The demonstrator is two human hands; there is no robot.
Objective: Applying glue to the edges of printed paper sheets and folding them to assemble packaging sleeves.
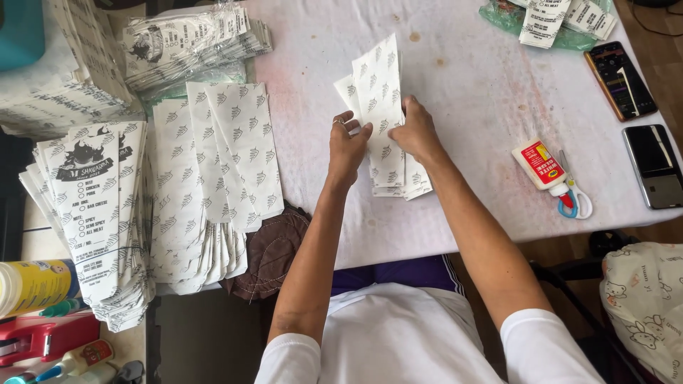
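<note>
A small stack of long white paper sleeves with a grey leaf pattern lies on the white table cover in front of me. My left hand, with a ring on one finger, grips the stack's left edge. The stack's right edge is pinched by my right hand. The sleeves fan out a little at the top, and their lower ends stick out below my hands.
Left of me lie piles of the same patterned sleeves and printed ones, with bundles behind. A glue bottle, scissors and two phones sit at right. A brown cap hangs at the table edge.
</note>
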